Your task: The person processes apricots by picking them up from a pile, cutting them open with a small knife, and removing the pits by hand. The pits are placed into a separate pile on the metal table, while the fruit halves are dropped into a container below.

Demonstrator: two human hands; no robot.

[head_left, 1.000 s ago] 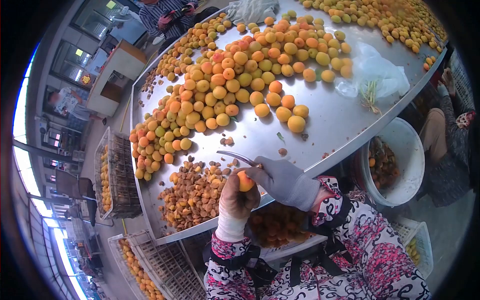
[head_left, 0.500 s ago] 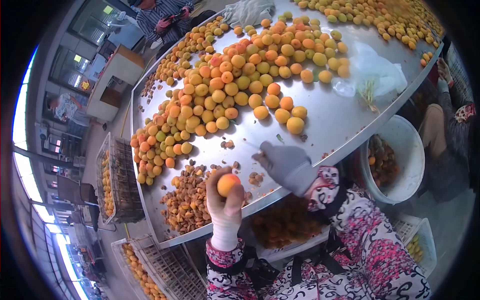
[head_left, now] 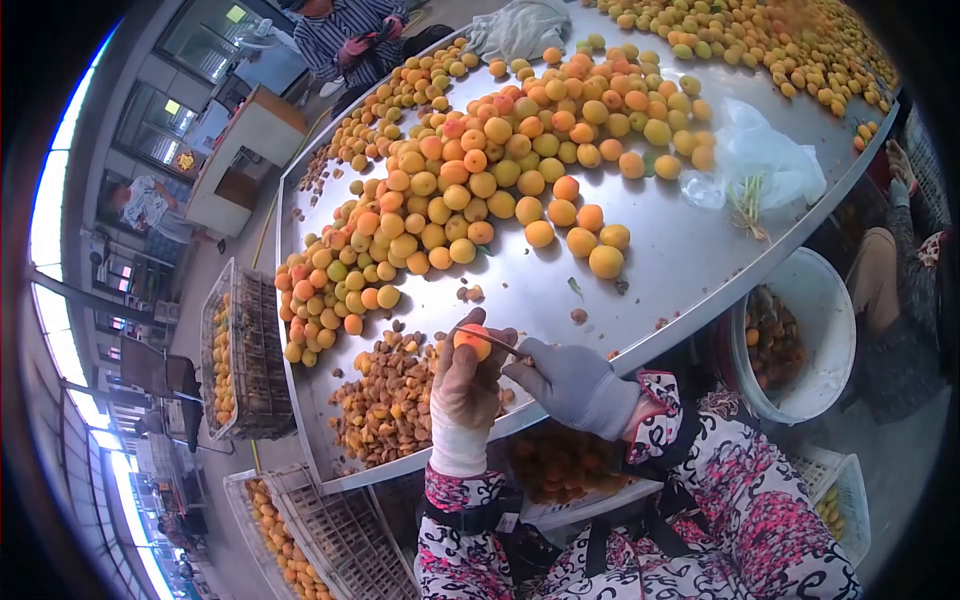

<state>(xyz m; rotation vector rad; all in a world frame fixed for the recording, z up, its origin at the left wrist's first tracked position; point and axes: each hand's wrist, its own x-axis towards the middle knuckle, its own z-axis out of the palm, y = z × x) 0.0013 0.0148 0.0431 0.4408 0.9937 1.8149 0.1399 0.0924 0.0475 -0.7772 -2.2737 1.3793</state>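
My left hand [head_left: 465, 385], its wrist wrapped in white, is closed around an orange apricot [head_left: 472, 342] above the table's near edge. My right hand [head_left: 572, 385], in a grey glove, grips a thin stick-like tool [head_left: 508, 347]. Its far end reaches the apricot; whether it cuts into the flesh is hard to see. Below and left of my left hand lies a heap of brown apricot pits [head_left: 385, 405]. A large pile of whole apricots [head_left: 455, 195] spreads across the metal table [head_left: 540, 285] beyond both hands.
A clear plastic bag [head_left: 765, 160] with green stems lies at the right. Beside the table stands a white bucket [head_left: 825, 340] holding fruit pieces. Fruit-filled crates [head_left: 255, 350] stand on the left. A person in stripes [head_left: 345, 45] is at the far side; another sits at right.
My right hand has brought the tool leftward to the apricot. My left hand has turned and raised the fruit slightly. The view has shifted a little.
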